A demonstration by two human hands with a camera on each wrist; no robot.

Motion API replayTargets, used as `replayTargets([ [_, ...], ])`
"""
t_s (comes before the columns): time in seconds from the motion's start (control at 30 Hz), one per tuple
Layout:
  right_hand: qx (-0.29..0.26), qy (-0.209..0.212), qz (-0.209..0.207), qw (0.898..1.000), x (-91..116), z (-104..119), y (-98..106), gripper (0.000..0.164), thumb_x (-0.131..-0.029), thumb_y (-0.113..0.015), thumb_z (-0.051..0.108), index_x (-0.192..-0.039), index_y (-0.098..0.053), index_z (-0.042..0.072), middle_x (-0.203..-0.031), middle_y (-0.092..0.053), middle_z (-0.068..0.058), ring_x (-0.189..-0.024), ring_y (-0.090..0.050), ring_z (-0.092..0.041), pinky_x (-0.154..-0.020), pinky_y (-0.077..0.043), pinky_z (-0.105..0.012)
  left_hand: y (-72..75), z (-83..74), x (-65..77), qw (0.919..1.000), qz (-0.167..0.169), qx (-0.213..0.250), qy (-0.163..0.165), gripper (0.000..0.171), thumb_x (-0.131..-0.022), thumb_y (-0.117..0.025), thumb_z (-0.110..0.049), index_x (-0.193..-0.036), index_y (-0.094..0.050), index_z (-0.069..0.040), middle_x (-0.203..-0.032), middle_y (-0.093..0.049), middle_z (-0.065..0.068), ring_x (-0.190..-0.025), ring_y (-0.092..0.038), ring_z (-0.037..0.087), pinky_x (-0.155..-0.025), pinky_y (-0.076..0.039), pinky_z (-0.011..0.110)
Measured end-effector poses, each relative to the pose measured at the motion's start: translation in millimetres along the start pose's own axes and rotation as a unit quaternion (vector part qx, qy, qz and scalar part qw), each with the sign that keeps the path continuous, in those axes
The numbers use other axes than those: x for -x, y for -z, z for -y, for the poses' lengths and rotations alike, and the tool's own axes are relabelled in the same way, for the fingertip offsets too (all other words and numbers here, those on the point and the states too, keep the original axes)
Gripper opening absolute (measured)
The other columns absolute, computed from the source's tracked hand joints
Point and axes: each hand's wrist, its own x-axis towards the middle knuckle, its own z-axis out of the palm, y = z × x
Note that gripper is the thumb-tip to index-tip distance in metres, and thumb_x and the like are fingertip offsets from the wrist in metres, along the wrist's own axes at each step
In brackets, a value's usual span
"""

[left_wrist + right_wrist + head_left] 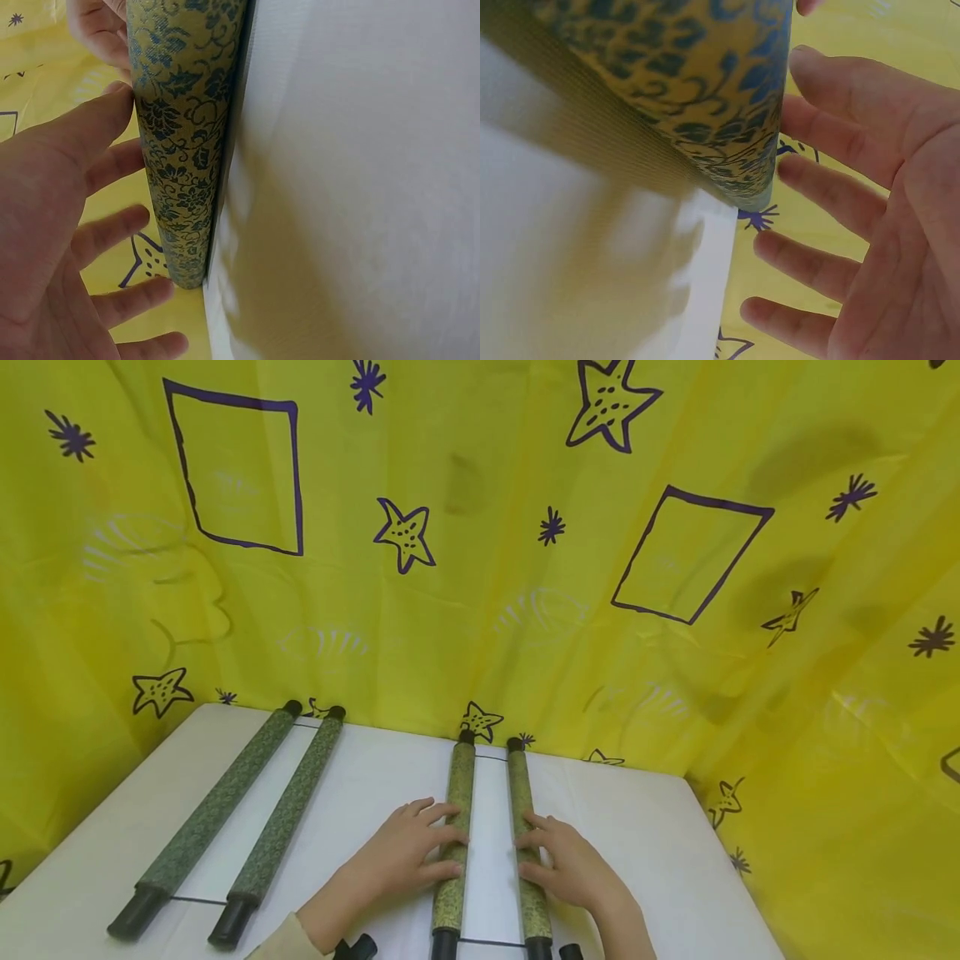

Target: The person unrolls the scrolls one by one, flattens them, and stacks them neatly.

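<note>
A scroll with two yellow-green rollers lies on the white table, floral-patterned with black end knobs. White shows between the rollers, with a thin dark line across near each end. My left hand (412, 847) rests its fingertips on the left roller (462, 777); in the left wrist view the thumb (112, 112) touches the patterned side and the fingers spread along it. On the outer side of the right roller (519, 777), my right hand (573, 862) lays its fingertips. The right wrist view shows those fingers (825, 191) extended beside the patterned surface (705, 82).
To the left lies a second scroll, with two darker green rollers (225, 797) and black knobs. A yellow curtain (480, 577) with purple stars and frames hangs behind and beside the white table (637, 827). Small black pieces (363, 947) show near the wrists.
</note>
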Motion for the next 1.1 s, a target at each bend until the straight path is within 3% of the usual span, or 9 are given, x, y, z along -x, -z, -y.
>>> replayTargets([
  [0.37,0.002,-0.010,-0.016,1.000,-1,-6,1,0.021,-0.091,-0.072,0.024,-0.111,-0.073,0.015,-0.148,-0.047,-0.020,-0.133,-0.045,-0.048,-0.104,-0.040,-0.062,4.1,2.0,0.8,0.9997,-0.013,0.019,-0.004,0.040,-0.093,-0.061,-0.053,-0.122,-0.067,-0.026,-0.148,-0.053,0.005,-0.134,-0.046,0.043,-0.112,-0.034,0.057],
  [0.7,0.014,-0.026,-0.024,0.999,3,-6,1,0.030,-0.088,-0.075,0.024,-0.117,-0.072,0.014,-0.144,-0.049,-0.022,-0.127,-0.050,-0.049,-0.100,-0.043,-0.062,3.4,1.7,0.2,0.9999,0.010,-0.007,0.009,0.046,-0.095,-0.058,-0.054,-0.138,-0.059,-0.036,-0.148,-0.051,0.002,-0.135,-0.045,0.036,-0.112,-0.034,0.054],
  [0.9,0.012,-0.034,-0.015,0.999,3,-10,2,0.029,-0.088,-0.076,0.022,-0.116,-0.073,0.014,-0.149,-0.048,-0.019,-0.131,-0.048,-0.047,-0.103,-0.042,-0.060,3.1,4.3,0.3,0.9996,0.005,-0.026,0.012,0.047,-0.095,-0.060,-0.053,-0.136,-0.063,-0.031,-0.145,-0.052,0.004,-0.132,-0.047,0.036,-0.110,-0.037,0.053],
  [1.1,0.004,-0.029,-0.001,1.000,3,-11,3,0.031,-0.088,-0.075,0.021,-0.118,-0.072,0.013,-0.150,-0.048,-0.018,-0.134,-0.046,-0.045,-0.105,-0.040,-0.059,5.1,4.4,0.8,0.9998,0.000,-0.012,0.017,0.045,-0.094,-0.062,-0.051,-0.132,-0.066,-0.027,-0.150,-0.049,0.005,-0.135,-0.044,0.042,-0.111,-0.035,0.057],
])
